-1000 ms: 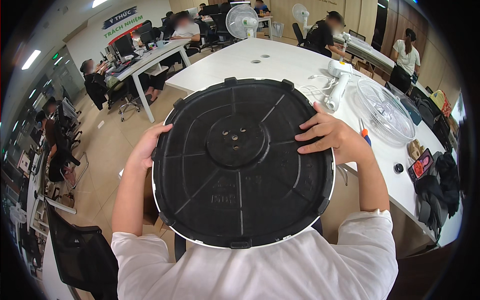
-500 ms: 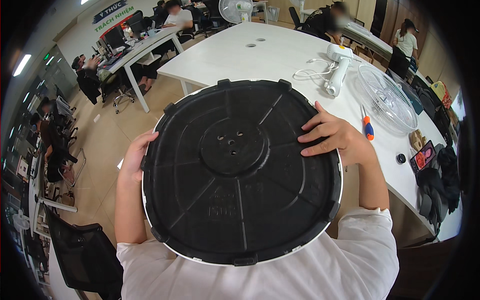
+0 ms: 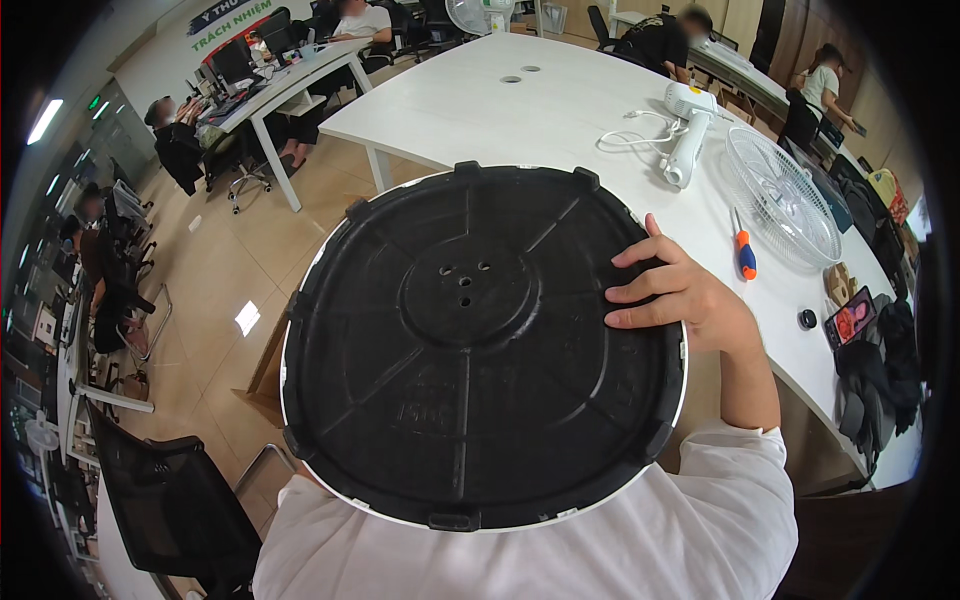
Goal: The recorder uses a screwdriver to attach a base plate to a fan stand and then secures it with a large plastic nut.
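A large round fan base (image 3: 500, 400) stands on edge before my chest, its black ribbed underside facing me. Small holes sit in its raised centre, black tabs ring its rim, and a thin white edge shows around it. My right hand (image 3: 695, 305) grips it at the right side, with several fingers spread over the black face and the thumb out of sight behind. The base covers my left hand; only a bit of left arm shows at its lower left edge.
On the white table (image 3: 450, 110) lie a white corded fan neck (image 3: 686, 140), a clear fan grille (image 3: 785, 195), an orange-and-blue screwdriver (image 3: 744, 255), a small black cap (image 3: 807, 320) and a phone (image 3: 851, 318). A black chair (image 3: 170, 490) and a cardboard box (image 3: 262, 385) stand left.
My left hand has left the base's left edge and dropped out of sight behind it. The base has turned slightly clockwise. My right hand has slid a little lower, still gripping.
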Available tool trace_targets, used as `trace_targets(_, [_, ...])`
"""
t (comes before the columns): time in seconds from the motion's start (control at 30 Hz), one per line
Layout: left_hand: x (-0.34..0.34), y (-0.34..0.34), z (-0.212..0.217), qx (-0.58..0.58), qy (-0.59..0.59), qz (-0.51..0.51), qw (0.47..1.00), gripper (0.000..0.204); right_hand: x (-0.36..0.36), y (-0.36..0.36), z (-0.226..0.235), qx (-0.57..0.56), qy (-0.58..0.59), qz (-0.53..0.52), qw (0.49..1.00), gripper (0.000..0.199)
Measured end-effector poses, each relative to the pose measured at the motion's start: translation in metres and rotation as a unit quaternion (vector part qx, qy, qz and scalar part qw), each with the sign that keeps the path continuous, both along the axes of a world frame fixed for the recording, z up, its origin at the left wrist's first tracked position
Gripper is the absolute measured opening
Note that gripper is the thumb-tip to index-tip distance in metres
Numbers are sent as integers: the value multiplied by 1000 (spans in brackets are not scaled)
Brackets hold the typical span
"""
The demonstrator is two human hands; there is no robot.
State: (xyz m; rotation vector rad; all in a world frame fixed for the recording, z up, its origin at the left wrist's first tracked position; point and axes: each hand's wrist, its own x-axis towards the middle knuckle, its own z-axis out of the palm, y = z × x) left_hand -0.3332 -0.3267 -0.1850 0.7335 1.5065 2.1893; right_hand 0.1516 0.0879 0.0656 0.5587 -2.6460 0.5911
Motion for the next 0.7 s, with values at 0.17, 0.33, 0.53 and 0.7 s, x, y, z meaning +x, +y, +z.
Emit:
trace_targets(0.17, [0,6,7,-16,26,3,1000,36,0,3,-2,-33,12,23,999,41])
trace_targets(0.33, [4,12,7,-39,42,2,998,36,8,3,4,-15,20,32,999,39])
trace_targets(0.53, [5,22,21,-69,74,-3,995,36,7,7,-6,-25,36,22,999,38])
trace_targets(0.7, [13,19,27,-97,93,-1,991,36,6,7,-20,-31,56,-4,998,39])
